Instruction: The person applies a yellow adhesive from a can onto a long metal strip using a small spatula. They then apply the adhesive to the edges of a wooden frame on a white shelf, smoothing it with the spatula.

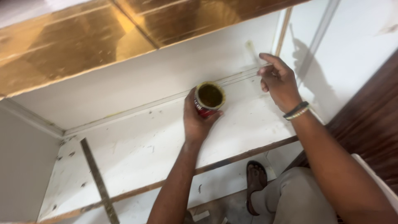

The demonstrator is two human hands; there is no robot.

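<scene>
My left hand [198, 122] has its fingers wrapped around a small round red tin with a yellow-smeared rim [209, 99], holding it over the middle of the white shelf board [137, 153]. My right hand [280, 83] pinches a thin pale brush [253, 53] against the white back panel [145, 79]. A long metal ruler [98, 180] lies at near left.

I see a brightly lit view where the glossy golden panel [78, 45] throws warm glare, the right hand [280, 81] casts a sharp dark shadow [304, 54] onto the white wall [356, 45] beyond it, and the stick it holds is blurred soft.
</scene>
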